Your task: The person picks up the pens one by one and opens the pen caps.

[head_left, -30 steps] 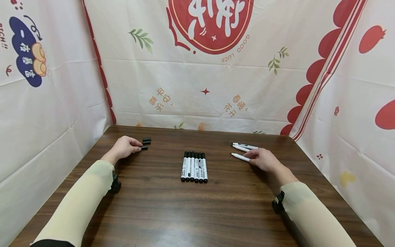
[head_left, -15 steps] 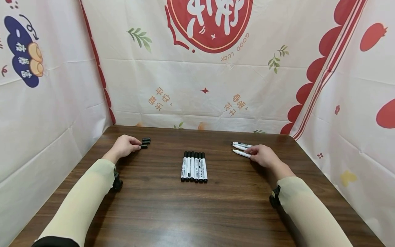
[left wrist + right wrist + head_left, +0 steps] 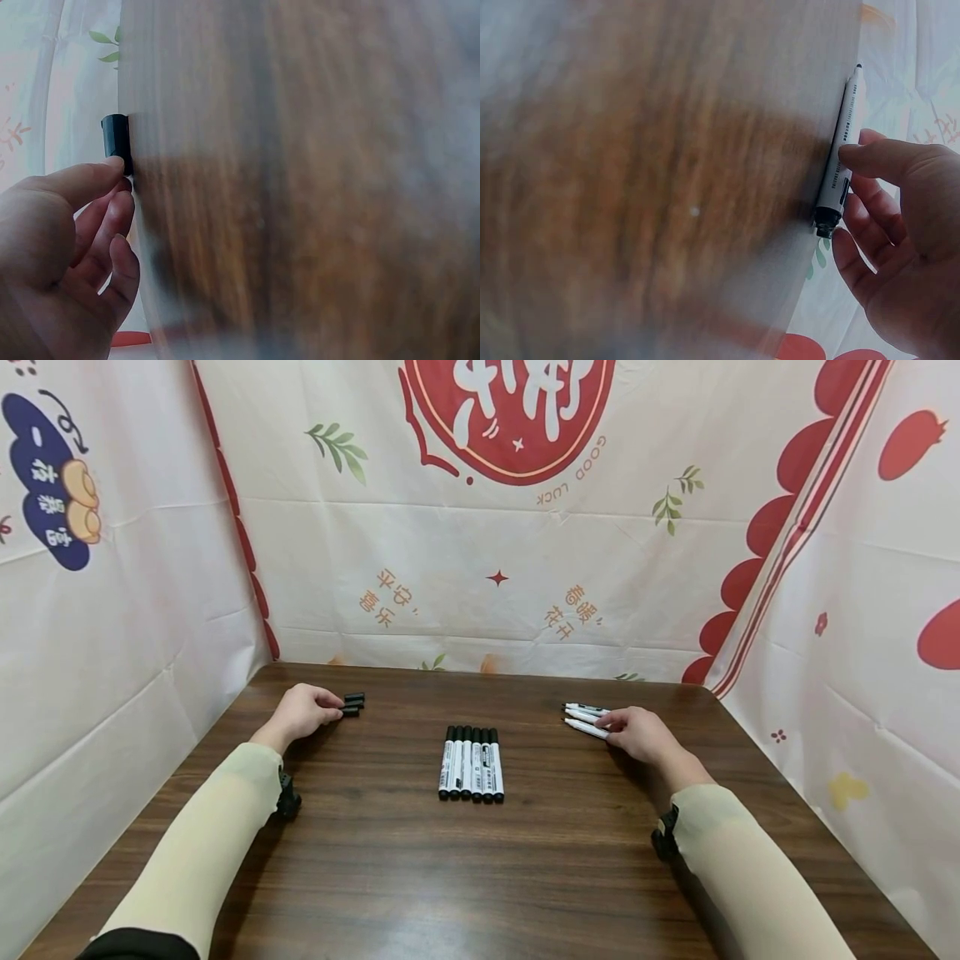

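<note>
At the far left of the table, my left hand (image 3: pixel 300 714) pinches a black marker cap (image 3: pixel 350 712) between thumb and fingertips. Two more black caps (image 3: pixel 354 697) lie just beyond it. In the left wrist view the held cap (image 3: pixel 116 139) lies at the tabletop. On the far right, my right hand (image 3: pixel 637 733) holds an uncapped white marker (image 3: pixel 587 727) by its rear half, its bare tip pointing left. Beside that one lie two other uncapped markers (image 3: pixel 583 707), partly covered by the fingers. The right wrist view shows black print on the held marker's barrel (image 3: pixel 844 150).
Several capped black-and-white markers (image 3: pixel 471 764) lie side by side in a row at mid-table, caps pointing away. The brown wooden table (image 3: pixel 450 868) is enclosed by printed white cloth (image 3: pixel 450 543) behind and on both sides.
My right hand has slid the uncapped marker away from me, closer to the other two. My left hand has shifted its cap slightly farther, up to the other caps.
</note>
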`<act>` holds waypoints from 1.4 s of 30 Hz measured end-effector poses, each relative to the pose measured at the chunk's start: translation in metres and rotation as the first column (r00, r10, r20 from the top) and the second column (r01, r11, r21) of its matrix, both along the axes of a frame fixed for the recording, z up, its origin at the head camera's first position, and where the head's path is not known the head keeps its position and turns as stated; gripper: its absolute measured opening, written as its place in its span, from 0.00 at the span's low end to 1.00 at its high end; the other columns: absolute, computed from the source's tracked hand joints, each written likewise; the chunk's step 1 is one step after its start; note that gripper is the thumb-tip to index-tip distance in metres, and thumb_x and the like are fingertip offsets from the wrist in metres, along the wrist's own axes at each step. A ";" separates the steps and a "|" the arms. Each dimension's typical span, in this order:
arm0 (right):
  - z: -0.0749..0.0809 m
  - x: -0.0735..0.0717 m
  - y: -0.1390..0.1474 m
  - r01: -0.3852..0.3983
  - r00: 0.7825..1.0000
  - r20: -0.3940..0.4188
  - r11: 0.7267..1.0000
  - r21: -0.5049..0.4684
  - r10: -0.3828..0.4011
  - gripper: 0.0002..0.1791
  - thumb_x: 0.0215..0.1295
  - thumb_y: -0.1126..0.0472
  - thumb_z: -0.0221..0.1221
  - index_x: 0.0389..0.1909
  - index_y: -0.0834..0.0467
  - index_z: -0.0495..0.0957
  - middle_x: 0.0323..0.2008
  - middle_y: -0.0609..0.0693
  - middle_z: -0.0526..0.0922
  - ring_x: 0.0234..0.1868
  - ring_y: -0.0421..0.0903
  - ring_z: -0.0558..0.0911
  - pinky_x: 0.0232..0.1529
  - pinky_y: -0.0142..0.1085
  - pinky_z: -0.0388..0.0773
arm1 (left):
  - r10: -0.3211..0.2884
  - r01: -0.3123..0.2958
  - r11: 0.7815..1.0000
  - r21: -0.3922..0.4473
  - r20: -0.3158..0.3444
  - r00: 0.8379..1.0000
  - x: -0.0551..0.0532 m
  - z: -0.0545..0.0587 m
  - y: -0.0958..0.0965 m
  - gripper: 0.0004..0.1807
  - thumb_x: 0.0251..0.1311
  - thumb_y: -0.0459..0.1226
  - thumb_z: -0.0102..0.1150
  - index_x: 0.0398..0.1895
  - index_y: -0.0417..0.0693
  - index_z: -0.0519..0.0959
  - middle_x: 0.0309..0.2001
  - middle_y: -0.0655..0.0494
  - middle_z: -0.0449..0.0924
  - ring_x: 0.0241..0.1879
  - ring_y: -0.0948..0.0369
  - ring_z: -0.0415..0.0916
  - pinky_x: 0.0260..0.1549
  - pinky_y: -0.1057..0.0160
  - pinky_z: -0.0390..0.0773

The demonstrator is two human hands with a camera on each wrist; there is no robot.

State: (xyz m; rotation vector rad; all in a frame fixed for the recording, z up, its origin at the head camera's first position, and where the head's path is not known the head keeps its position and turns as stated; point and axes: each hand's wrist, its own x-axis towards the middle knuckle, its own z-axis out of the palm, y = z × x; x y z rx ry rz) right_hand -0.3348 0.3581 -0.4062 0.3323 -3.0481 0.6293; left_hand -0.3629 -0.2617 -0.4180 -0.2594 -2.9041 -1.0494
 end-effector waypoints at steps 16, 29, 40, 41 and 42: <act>0.001 -0.004 0.001 -0.006 1.000 -0.016 1.000 -0.002 0.006 0.14 0.75 0.65 0.65 0.57 0.57 0.90 0.44 0.58 0.88 0.42 0.53 0.80 0.48 0.47 0.77 | 0.001 -0.002 1.000 0.010 0.013 1.000 0.000 0.001 0.002 0.12 0.74 0.36 0.70 0.54 0.40 0.91 0.42 0.46 0.92 0.39 0.56 0.85 0.37 0.62 0.79; -0.001 -0.007 0.000 0.003 1.000 -0.017 1.000 -0.009 -0.003 0.13 0.75 0.65 0.66 0.57 0.56 0.90 0.43 0.58 0.87 0.42 0.53 0.79 0.47 0.45 0.76 | -0.009 0.009 1.000 0.015 0.011 1.000 -0.001 0.000 0.002 0.12 0.74 0.36 0.69 0.54 0.39 0.90 0.40 0.46 0.91 0.37 0.56 0.84 0.37 0.61 0.78; -0.001 -0.006 -0.001 0.014 1.000 -0.016 1.000 -0.022 -0.014 0.14 0.76 0.64 0.65 0.58 0.57 0.89 0.47 0.60 0.88 0.45 0.55 0.80 0.52 0.52 0.79 | -0.007 0.006 1.000 0.024 0.014 1.000 -0.002 -0.001 0.002 0.12 0.75 0.36 0.69 0.54 0.38 0.90 0.42 0.45 0.92 0.37 0.58 0.85 0.36 0.62 0.79; -0.001 -0.005 -0.001 0.014 1.000 -0.015 1.000 -0.023 -0.014 0.14 0.76 0.65 0.65 0.58 0.57 0.89 0.48 0.60 0.88 0.45 0.55 0.80 0.52 0.53 0.79 | -0.007 0.007 1.000 0.024 0.014 1.000 -0.002 -0.001 0.001 0.12 0.75 0.36 0.69 0.54 0.38 0.90 0.42 0.45 0.92 0.37 0.58 0.85 0.36 0.61 0.79; 0.000 -0.005 -0.001 0.015 1.000 -0.015 1.000 -0.024 -0.015 0.14 0.76 0.65 0.65 0.58 0.57 0.89 0.48 0.61 0.88 0.45 0.55 0.81 0.53 0.53 0.80 | -0.007 0.007 1.000 0.023 0.015 1.000 -0.002 -0.001 0.002 0.12 0.75 0.36 0.69 0.54 0.38 0.90 0.42 0.46 0.92 0.37 0.58 0.85 0.36 0.61 0.79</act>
